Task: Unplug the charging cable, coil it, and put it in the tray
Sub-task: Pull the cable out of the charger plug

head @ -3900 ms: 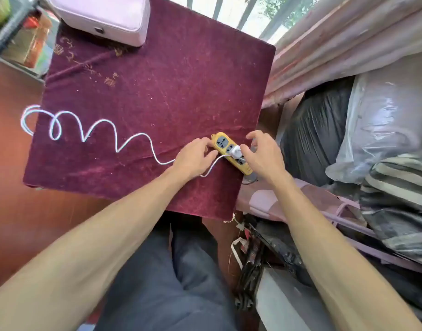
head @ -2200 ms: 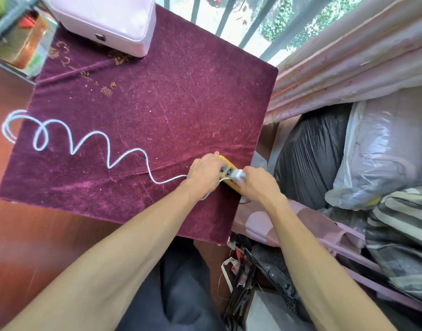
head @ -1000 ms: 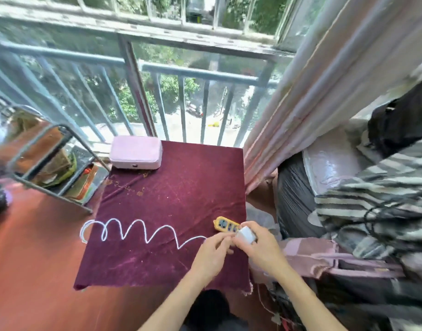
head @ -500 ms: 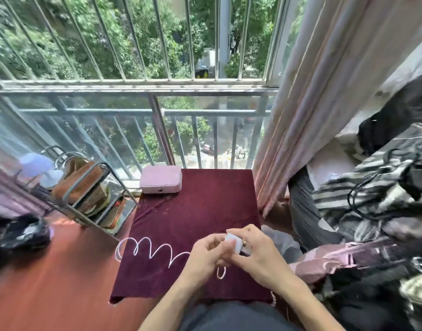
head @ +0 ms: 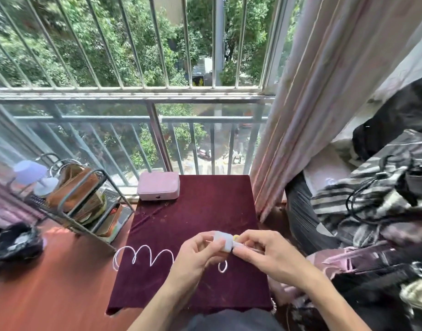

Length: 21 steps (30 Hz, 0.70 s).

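Note:
A white charger block (head: 223, 242) is held above the maroon cloth (head: 200, 211), pinched from both sides. My left hand (head: 195, 255) grips its left end and my right hand (head: 261, 252) grips its right end. The white charging cable (head: 143, 256) lies in wavy loops on the cloth to the left, passes under my left hand, and a small loop (head: 222, 267) hangs below the block. A sliver of the yellow power strip (head: 236, 237) shows behind my fingers. A closed pink case (head: 158, 189) sits at the cloth's far edge.
A metal wire rack (head: 74, 201) with bottles and bags stands on the red-brown table (head: 50, 283) at left. The window railing (head: 133, 99) runs behind. A curtain (head: 300, 115) and a pile of striped fabric and bags (head: 377, 206) crowd the right side.
The charger came out of the yellow power strip and now sits lifted between both hands. The view tilted up from the cloth toward the window. The cable's far loops stayed in place.

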Motion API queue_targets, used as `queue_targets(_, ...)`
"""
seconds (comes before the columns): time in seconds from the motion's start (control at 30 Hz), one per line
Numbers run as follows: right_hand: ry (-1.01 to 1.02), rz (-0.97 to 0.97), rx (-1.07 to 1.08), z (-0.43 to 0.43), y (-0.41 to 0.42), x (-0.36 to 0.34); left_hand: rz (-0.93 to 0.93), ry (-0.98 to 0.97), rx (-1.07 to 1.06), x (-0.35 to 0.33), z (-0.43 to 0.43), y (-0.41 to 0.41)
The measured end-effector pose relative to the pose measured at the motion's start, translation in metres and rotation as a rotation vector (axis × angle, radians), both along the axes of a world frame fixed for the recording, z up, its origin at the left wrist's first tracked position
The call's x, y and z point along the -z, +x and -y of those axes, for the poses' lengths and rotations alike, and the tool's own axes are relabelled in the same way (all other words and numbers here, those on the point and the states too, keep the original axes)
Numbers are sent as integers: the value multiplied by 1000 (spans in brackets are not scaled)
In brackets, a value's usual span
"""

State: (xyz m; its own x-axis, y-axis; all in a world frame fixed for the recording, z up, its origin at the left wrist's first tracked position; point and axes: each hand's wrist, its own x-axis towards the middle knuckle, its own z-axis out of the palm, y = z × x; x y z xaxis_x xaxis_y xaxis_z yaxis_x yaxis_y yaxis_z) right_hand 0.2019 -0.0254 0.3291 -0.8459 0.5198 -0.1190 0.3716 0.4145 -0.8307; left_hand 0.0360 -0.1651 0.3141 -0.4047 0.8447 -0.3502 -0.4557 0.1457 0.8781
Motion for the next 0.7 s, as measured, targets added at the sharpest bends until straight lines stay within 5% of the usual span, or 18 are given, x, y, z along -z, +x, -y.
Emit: queue_targets(0.7,92,11,-40,35,9,30,-14,-84,-85,12,25,23)
